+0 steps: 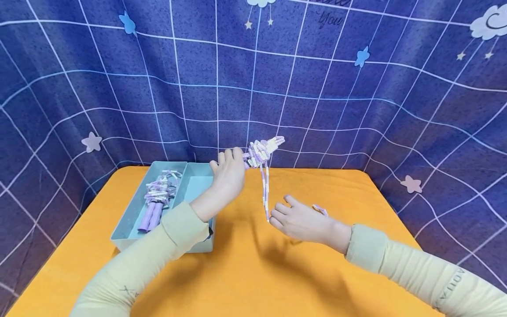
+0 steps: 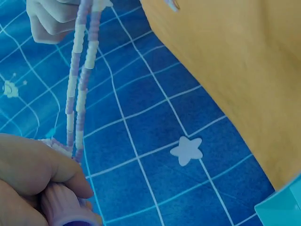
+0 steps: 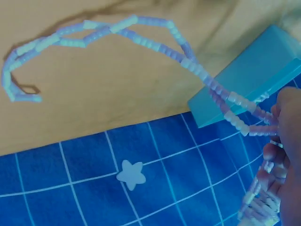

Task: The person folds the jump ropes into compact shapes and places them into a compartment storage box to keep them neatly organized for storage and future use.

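Observation:
A purple-and-white beaded jump rope (image 1: 259,153) hangs in the air, bundled near its handles. My left hand (image 1: 229,171) grips its ribbed purple handle (image 2: 61,205); the second handle is mostly hidden behind the fingers. Two beaded strands (image 1: 264,189) run from the bundle down to my right hand (image 1: 297,220). That hand pinches the strands, and in the right wrist view the loose loop (image 3: 155,44) trails out beyond its fingers, over the table. Only a bit of this loop shows past the right hand in the head view.
A pale teal two-compartment box (image 1: 124,240) stands on the left of the orange table (image 1: 237,281). Its left compartment holds another beaded jump rope (image 1: 158,193) with purple handles. A blue grid-patterned curtain (image 1: 317,101) hangs behind and at both sides.

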`<state>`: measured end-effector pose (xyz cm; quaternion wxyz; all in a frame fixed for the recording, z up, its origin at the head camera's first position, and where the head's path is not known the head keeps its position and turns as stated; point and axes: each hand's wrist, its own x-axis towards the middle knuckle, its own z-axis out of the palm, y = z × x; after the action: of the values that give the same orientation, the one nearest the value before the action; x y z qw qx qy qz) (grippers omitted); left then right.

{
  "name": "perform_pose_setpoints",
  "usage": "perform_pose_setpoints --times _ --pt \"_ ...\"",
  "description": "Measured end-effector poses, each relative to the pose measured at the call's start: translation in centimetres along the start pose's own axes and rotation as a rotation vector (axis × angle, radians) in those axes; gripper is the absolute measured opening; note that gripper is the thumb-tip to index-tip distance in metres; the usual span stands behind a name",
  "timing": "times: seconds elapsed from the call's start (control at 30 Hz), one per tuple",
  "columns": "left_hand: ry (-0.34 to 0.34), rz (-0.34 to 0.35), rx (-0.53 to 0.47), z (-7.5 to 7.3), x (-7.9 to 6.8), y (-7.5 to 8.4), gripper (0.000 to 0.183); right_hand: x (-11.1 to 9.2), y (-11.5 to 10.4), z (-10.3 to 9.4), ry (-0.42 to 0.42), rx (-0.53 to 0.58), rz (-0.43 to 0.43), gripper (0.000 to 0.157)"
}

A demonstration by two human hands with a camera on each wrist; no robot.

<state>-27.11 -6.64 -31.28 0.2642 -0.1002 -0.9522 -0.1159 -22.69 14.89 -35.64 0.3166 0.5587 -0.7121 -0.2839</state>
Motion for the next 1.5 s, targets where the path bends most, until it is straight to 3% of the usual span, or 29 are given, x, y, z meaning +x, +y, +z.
perform_pose_setpoints --times 0.27,0.43,0.6,0.83,1.23,1.5 --pt "0.138 0.096 0.233 2.2 -1.1 0.0 0.009 0.8 1.1 -1.9 0.071 -0.034 -0.086 0.03" --pt "0.224 0.15 0.316 3.0 -1.5 -0.4 0.025 1.0 3.5 -3.8 0.121 -0.057 -0.091 0.028" --pt "0.302 0.239 0.379 3.9 -2.0 -0.3 0.023 1.1 6.0 -5.5 0.13 -0.146 -0.102 0.026" --pt "0.263 0.396 0.37 4.0 -3.2 0.7 0.026 0.8 8.8 -6.8 0.162 -0.208 -0.086 0.025" --pt "0.286 0.661 0.299 1.8 -4.3 2.9 0.026 0.0 12.7 -8.0 0.17 -0.231 -0.085 0.028" --pt "0.252 0.759 0.329 1.0 -4.8 3.5 0.039 -0.3 14.5 -8.2 0.143 -0.216 -0.078 0.029"
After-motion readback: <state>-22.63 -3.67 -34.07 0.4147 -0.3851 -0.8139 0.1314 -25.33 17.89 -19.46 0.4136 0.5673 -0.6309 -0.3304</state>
